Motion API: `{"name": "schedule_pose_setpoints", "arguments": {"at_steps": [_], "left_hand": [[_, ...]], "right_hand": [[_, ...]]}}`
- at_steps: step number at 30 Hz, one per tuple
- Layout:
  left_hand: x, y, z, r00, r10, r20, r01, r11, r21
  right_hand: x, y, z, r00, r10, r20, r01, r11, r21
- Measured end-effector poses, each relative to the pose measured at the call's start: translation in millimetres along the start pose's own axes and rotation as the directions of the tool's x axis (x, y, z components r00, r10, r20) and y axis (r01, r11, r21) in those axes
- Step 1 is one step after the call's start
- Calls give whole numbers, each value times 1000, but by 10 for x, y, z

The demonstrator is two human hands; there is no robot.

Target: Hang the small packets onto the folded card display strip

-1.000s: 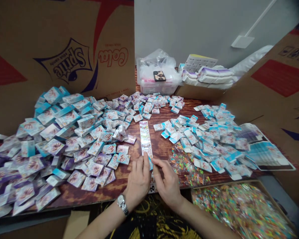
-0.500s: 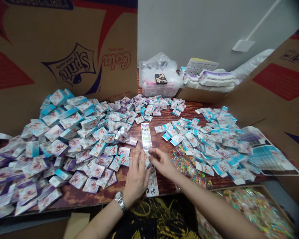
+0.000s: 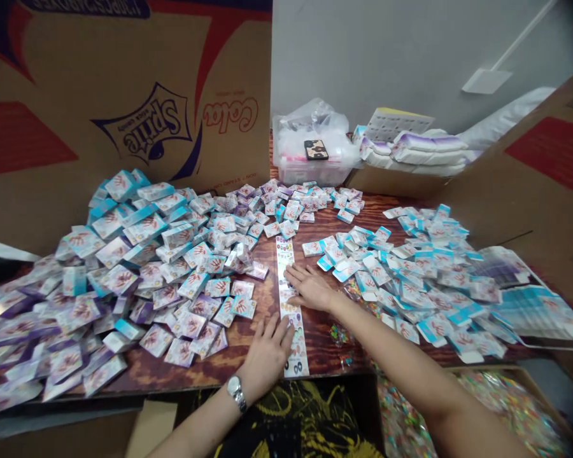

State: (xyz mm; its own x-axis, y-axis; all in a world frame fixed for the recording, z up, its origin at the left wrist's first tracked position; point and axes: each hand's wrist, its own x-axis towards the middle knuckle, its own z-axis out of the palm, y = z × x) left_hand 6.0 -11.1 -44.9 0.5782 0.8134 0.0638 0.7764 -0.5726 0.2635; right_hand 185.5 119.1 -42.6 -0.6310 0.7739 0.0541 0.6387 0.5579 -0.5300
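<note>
A long printed sticker strip (image 3: 297, 337) lies lengthwise on the wooden table in front of me. My right hand (image 3: 310, 288) rests on its middle part, fingers extended and pointing left. Lower down, my left hand (image 3: 268, 350) lies with spread fingers at the strip's left edge, a watch on its wrist. Neither hand grips anything that I can see. To the left is a large heap of small closed boxes (image 3: 124, 280) in white, blue and purple. Flat-looking blue and white boxes (image 3: 424, 273) with open flaps are piled at the right.
Tall cardboard cartons (image 3: 229, 152) flank the table (image 3: 262, 294). At the back, a plastic tub (image 3: 310, 173) holds bags with a phone (image 3: 316, 149) on top. Colourful small packets (image 3: 341, 334) lie beside my right forearm, and more fill a carton (image 3: 510, 407) below.
My hands were together over the strip with a small white item between them. Now they are apart, the right farther up and flat, the left lower. The white item no longer shows.
</note>
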Motion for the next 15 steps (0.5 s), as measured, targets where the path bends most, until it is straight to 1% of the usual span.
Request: {"name": "schedule_pose_setpoints", "arguments": {"at_steps": [2, 4, 5, 6, 7, 8, 9, 10, 11, 12, 13, 14, 15], "left_hand": [[7, -14, -12, 1000, -7, -9, 6, 1000, -16], [13, -6, -52, 999, -33, -23, 31, 996, -78], [16, 9, -85, 998, -54, -28, 49, 988, -149], [19, 30, -129, 996, -85, -24, 76, 963, -258], [23, 55, -180, 991, -133, 6, 124, 901, -417], [29, 82, -236, 981, -182, 67, 186, 789, -585], [39, 105, -294, 967, -213, 143, 249, 652, -716], [54, 121, -349, 945, -236, 228, 318, 489, -812], [75, 128, -400, 913, -250, 321, 388, 298, -872], [103, 123, -443, 877, -246, 413, 443, 85, -892], [136, 106, -477, 846, -227, 483, 466, -129, -876], [174, 81, -504, 823, -210, 528, 449, -330, -830], [214, 49, -521, 807, -192, 559, 404, -511, -759]], "right_hand": [[-36, -24, 61, 1000, -21, 19, 22, 997, -69], [-57, -58, 88, 999, -34, 18, 36, 992, -122], [-69, -79, 85, 999, -37, 12, 38, 989, -145], [-85, -104, 69, 999, -36, 4, 36, 986, -164], [-107, -134, 38, 999, -34, -6, 32, 983, -180], [-136, -172, -8, 999, -30, -16, 26, 981, -193], [-173, -220, -69, 999, -27, -29, 20, 979, -202], [-218, -280, -142, 998, -30, -47, 20, 978, -206], [-273, -355, -224, 997, -43, -68, 29, 979, -202], [-336, -443, -309, 994, -69, -89, 51, 980, -193], [-406, -543, -391, 989, -108, -103, 89, 980, -176], [-481, -652, -465, 983, -156, -100, 139, 978, -155], [-557, -764, -528, 975, -210, -72, 199, 971, -136]]}}
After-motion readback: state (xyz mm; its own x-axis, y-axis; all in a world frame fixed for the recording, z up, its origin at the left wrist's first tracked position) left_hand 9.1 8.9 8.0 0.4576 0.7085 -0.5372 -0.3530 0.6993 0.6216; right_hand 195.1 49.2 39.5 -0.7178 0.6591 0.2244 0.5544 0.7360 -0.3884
